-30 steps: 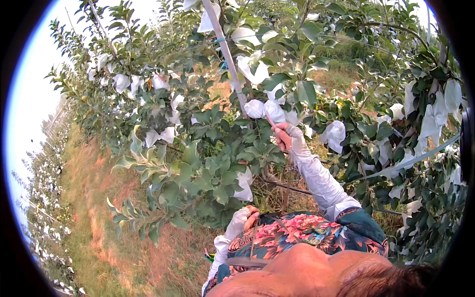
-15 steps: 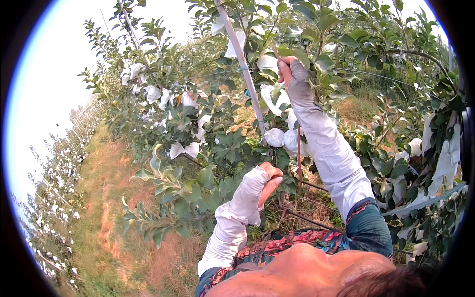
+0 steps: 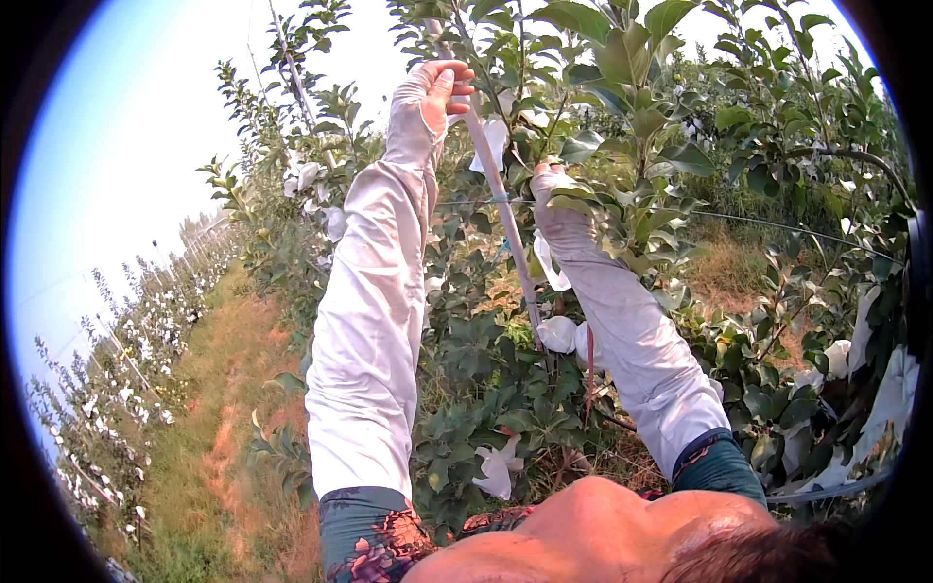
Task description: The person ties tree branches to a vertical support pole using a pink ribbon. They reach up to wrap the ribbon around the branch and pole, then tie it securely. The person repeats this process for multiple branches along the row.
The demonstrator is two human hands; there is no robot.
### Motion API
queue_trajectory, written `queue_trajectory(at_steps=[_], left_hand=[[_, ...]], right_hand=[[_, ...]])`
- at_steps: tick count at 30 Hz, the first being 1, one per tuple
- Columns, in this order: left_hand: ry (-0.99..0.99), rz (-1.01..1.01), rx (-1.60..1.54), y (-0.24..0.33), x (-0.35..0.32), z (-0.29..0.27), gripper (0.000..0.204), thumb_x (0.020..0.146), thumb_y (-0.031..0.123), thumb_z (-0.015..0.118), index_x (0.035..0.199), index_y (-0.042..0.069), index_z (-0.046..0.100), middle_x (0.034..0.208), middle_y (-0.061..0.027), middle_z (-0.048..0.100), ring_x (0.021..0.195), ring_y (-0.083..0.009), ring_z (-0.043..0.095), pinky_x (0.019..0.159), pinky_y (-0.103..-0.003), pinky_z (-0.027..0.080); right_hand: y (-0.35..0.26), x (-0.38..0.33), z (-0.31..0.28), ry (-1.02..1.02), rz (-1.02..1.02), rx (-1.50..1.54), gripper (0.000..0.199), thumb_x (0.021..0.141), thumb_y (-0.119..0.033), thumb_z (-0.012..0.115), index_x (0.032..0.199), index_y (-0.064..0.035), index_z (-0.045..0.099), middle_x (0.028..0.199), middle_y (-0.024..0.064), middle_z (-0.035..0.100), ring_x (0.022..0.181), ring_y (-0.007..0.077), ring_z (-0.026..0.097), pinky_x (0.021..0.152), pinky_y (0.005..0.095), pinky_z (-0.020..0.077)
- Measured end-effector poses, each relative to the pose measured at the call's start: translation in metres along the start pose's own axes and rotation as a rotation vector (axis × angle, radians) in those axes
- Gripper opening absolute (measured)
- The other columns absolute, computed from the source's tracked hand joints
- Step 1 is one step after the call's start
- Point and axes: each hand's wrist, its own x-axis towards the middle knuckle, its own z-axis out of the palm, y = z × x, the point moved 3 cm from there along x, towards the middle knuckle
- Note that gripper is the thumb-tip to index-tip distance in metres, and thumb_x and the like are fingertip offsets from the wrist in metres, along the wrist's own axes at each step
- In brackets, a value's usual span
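Observation:
My left hand (image 3: 439,89), in a pale fingerless sleeve, is raised beside a slanting pole (image 3: 494,180). Its fingers are bent but apart, and nothing shows in them; whether they touch the pole I cannot tell. My right hand (image 3: 556,189) is lower, to the right of the pole, among the leaves of an apple-like tree (image 3: 641,126). Leaves partly cover its closed fingers. A thin brownish piece (image 3: 521,159) shows beside the fingertips, too small to name. Under the right forearm hangs a red strap (image 3: 590,364).
A wire (image 3: 777,225) crosses behind the hands. White bags (image 3: 557,334) hang in the foliage, and one crumpled white bag (image 3: 499,466) is low down. At left, a grassy strip (image 3: 219,408) runs between tree rows. A curved branch (image 3: 846,154) arches at right.
My left hand has risen from low in front of my chest to the upper pole, its arm now stretched out. My right hand sits slightly lower in the picture. The view has shifted.

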Motion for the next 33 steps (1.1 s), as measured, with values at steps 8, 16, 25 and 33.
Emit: queue_trajectory(at_steps=[8,16,25,33], left_hand=[[0.179,0.124,0.356,-0.045,0.207,-0.022,0.024,0.091,0.013,0.042,0.107,-0.001,0.051,0.096,-0.0142,0.06,0.074,-0.0188,0.061,0.057,-0.026,0.051],[-0.054,-0.346,0.014,-0.06,0.265,-0.053,0.035,0.089,0.028,0.041,0.111,0.002,0.047,0.092,-0.0215,0.059,0.069,-0.0286,0.061,0.056,-0.037,0.052],[0.084,-0.133,0.429,-0.048,0.241,-0.074,0.023,0.088,0.021,0.048,0.084,0.002,0.06,0.071,-0.0064,0.062,0.05,-0.0152,0.056,0.047,-0.026,0.047],[-0.472,-0.023,-0.419,-0.013,0.154,-0.05,0.025,0.081,0.0,0.049,0.105,0.001,0.052,0.092,-0.0133,0.061,0.076,-0.0239,0.065,0.074,-0.031,0.053]], right_hand=[[0.002,0.004,-0.026,-0.04,0.049,-0.206,0.013,0.087,-0.015,0.054,0.09,-0.0035,0.058,0.079,0.0108,0.063,0.067,0.0219,0.062,0.06,0.0302,0.0497],[-0.008,0.013,-0.037,-0.197,0.105,0.033,0.015,0.085,-0.011,0.05,0.096,-0.0019,0.055,0.081,0.0126,0.058,0.072,0.0255,0.058,0.066,0.0338,0.0484],[-0.009,0.005,-0.033,-0.488,0.211,0.333,0.024,0.083,-0.007,0.047,0.105,-0.001,0.052,0.089,0.0162,0.057,0.08,0.0294,0.058,0.073,0.036,0.0475],[0.023,-0.003,-0.01,-0.233,0.158,0.347,0.011,0.083,-0.007,0.052,0.088,0.0009,0.058,0.077,0.0176,0.059,0.072,0.0314,0.06,0.068,0.0404,0.0491]])
